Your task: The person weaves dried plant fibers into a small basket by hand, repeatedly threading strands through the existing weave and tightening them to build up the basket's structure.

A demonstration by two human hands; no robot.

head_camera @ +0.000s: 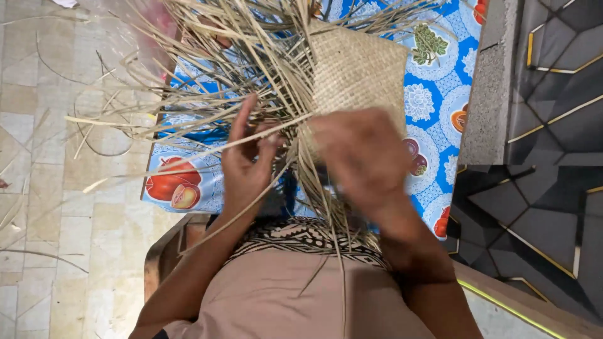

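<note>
Hands, left hand and right hand, gripping straw strips, woven mat

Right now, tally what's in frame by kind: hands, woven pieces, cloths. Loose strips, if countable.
Hands: 2, left hand and right hand
Woven mat panel: 1
Blue patterned cloth: 1
Loose straw strips: too many and too tangled to count
Total, strips left out: 4

Plain tan garment (black-and-cream patterned band at its edge), bare forearms
</note>
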